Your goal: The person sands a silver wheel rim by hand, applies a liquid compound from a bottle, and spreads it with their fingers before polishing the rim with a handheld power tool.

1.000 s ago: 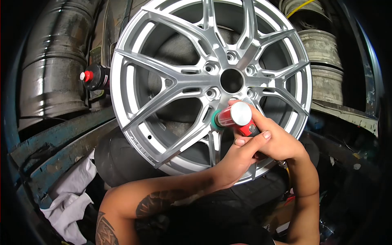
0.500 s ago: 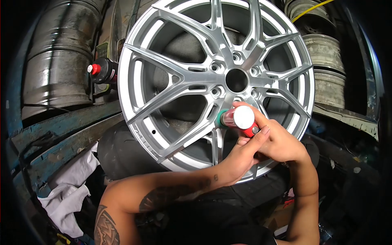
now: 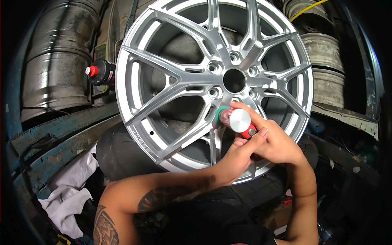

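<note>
A silver multi-spoke alloy wheel (image 3: pixel 192 75) fills the middle of the head view, its face tilted up toward me. My right hand (image 3: pixel 277 141) wraps round a small red cordless polisher (image 3: pixel 240 121) with a round silver cap. Its green pad (image 3: pixel 221 112) presses on a lower spoke, just below the centre hole. From the left, my left hand (image 3: pixel 239 157) closes on the same tool near its handle, thumb crossing the right hand. Most of the handle is hidden by the fingers.
A dark bottle with a red cap (image 3: pixel 102 72) stands left of the wheel. Bare metal rims (image 3: pixel 61 65) are stacked at left, more rims (image 3: pixel 324 53) at right. A white cloth (image 3: pixel 69 196) hangs at lower left. Under the wheel lies a black tyre (image 3: pixel 122 151).
The polisher head has tilted and shifted slightly left and down, both hands moving with it. The whole view has shifted a little; the pad stays on the same spoke.
</note>
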Tool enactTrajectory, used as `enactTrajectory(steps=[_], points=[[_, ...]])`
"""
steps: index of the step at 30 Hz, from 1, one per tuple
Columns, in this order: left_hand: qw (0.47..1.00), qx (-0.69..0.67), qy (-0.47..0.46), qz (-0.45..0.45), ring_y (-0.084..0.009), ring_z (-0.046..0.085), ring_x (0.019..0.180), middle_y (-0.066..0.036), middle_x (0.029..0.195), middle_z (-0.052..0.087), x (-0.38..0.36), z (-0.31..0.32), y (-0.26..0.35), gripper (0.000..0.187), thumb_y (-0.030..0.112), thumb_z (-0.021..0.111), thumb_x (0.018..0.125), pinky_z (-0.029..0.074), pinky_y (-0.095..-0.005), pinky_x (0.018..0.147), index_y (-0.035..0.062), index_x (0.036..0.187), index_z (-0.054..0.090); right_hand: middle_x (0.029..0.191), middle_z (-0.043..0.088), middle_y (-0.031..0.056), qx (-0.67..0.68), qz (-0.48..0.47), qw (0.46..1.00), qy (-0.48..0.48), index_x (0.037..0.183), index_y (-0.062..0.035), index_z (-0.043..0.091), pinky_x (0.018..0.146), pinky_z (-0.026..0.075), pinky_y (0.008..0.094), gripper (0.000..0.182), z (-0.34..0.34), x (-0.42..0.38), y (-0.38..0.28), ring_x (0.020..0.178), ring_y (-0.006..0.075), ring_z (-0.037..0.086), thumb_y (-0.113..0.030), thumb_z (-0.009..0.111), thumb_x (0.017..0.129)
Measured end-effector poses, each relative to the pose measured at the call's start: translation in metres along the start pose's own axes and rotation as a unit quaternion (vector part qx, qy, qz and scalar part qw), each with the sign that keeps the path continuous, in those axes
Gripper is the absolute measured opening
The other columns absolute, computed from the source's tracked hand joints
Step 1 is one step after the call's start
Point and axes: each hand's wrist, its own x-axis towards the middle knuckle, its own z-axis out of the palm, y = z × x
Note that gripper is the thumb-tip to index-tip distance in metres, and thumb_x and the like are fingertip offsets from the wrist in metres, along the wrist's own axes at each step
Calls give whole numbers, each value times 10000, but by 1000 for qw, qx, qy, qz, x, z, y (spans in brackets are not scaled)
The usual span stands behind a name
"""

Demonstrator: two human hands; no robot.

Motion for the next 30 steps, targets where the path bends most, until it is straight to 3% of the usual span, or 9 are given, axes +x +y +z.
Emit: enactTrajectory(steps=[12, 16, 19, 22, 25, 28, 30], points=[[996, -22, 53, 64, -197, 549, 1364, -136, 1446, 565, -2, 8, -6, 446, 344, 516, 1125, 406, -449, 1189, 25, 1436, 488, 1231, 742, 184, -6, -57, 998, -6, 1599, -207, 439, 985, 520, 363, 772, -2, 7, 10, 1106, 380, 733, -177, 774, 904], [998, -29, 23, 59, -198, 540, 1373, -140, 1452, 560, 0, 1, -2, 441, 328, 523, 1123, 402, -454, 1198, 16, 1431, 489, 1279, 725, 187, -25, -35, 999, -4, 1598, -206, 440, 989, 523, 369, 762, -3, 8, 3, 1134, 378, 725, -184, 771, 911], [997, -34, 28, 56, -199, 515, 1400, -142, 1474, 538, -1, 5, -4, 442, 312, 525, 1122, 388, -456, 1213, 14, 1443, 471, 1299, 717, 182, -31, -75, 997, -11, 1601, -206, 433, 979, 533, 381, 770, -3, 8, 13, 1127, 381, 727, -198, 775, 911], [998, -33, 29, 46, -201, 496, 1420, -139, 1485, 525, 0, -1, -4, 449, 298, 537, 1117, 375, -454, 1224, 17, 1457, 452, 1316, 713, 173, -12, -37, 999, 7, 1600, -210, 432, 972, 539, 392, 768, 0, 6, 6, 1128, 396, 722, -214, 775, 912], [996, -25, 60, 62, -206, 517, 1400, -130, 1459, 547, -4, 2, -7, 444, 291, 555, 1109, 379, -458, 1222, 32, 1456, 458, 1319, 714, 164, -16, -71, 997, -27, 1600, -227, 431, 966, 543, 396, 766, -1, 8, 14, 1117, 398, 724, -223, 773, 914], [995, -30, 74, 56, -211, 547, 1366, -118, 1429, 570, -2, 4, -8, 439, 291, 564, 1105, 395, -463, 1210, 50, 1457, 461, 1300, 721, 168, -16, -53, 998, 16, 1597, -242, 433, 955, 547, 394, 759, 2, 5, 8, 1107, 399, 726, -225, 769, 917], [995, -21, 82, 46, -214, 568, 1340, -114, 1410, 585, -1, 2, -6, 436, 296, 558, 1107, 404, -463, 1203, 61, 1460, 461, 1278, 729, 166, -8, -42, 999, -8, 1602, -247, 424, 941, 551, 390, 762, 0, 6, 10, 1087, 391, 733, -220, 761, 919]])
